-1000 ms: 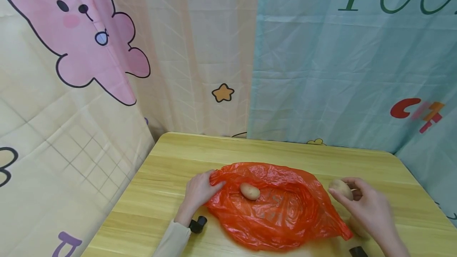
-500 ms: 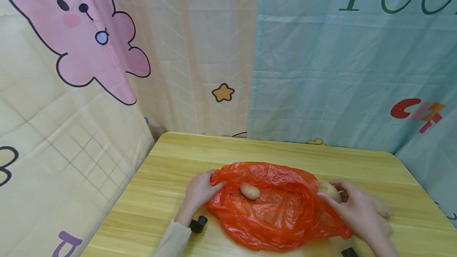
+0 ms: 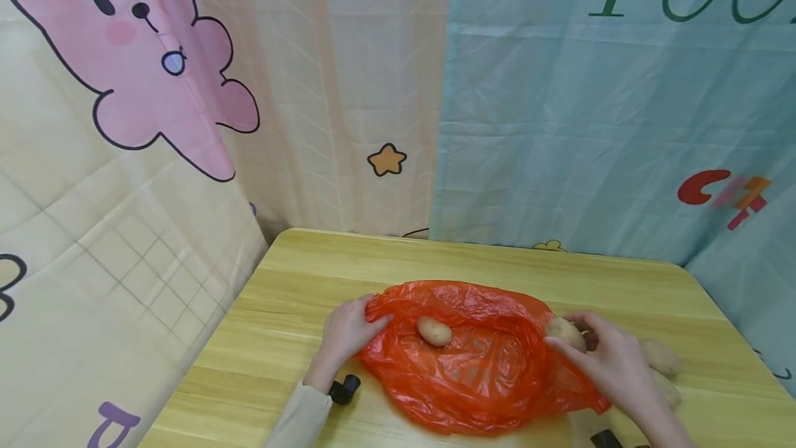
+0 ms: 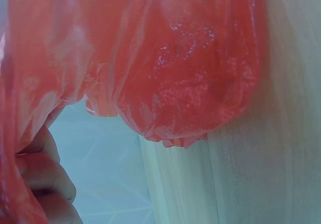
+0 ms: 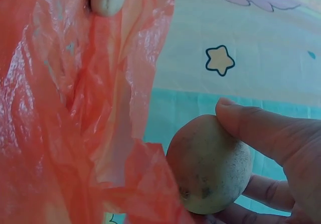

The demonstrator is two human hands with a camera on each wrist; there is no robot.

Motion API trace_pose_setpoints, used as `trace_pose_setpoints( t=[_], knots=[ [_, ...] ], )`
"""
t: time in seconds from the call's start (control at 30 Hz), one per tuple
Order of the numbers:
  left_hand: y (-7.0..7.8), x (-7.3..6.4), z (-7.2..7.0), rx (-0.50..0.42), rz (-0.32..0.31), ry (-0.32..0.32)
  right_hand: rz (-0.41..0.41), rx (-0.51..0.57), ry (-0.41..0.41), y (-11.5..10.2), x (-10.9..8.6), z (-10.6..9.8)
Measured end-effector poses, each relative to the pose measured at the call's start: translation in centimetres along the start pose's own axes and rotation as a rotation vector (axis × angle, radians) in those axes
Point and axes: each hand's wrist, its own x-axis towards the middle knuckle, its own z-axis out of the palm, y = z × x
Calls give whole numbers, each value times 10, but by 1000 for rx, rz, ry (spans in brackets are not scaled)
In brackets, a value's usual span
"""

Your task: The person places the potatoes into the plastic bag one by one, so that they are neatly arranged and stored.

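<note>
A red plastic bag lies spread on the table with its mouth facing up. My left hand grips the bag's left edge; in the left wrist view curled fingers show behind the film. One potato sits inside, toward the left of the opening. At the bag's right rim, my right hand holds a second potato between thumb and fingers. Up close in the right wrist view, that potato has dark spots, and a fold of the bag covers its lower left side.
Beyond my right wrist, two more potatoes lie on the wooden table, partly hidden by the hand. Printed curtains hang behind the table and along its left side.
My right hand has carried its potato leftward to the bag's right rim, uncovering more of the potatoes on the table. The left hand has stayed on the bag's edge.
</note>
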Motion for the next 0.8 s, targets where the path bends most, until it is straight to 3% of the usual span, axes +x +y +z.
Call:
trace_pose_setpoints(
  t=[0.3, 0.8],
  knots=[
    [0, 0, 1, 6, 2, 7, -82, 9, 31, -11, 2, 0],
    [1, 0, 2, 19, 11, 13, -124, -9, -16, -25, 5, -4]
  ],
)
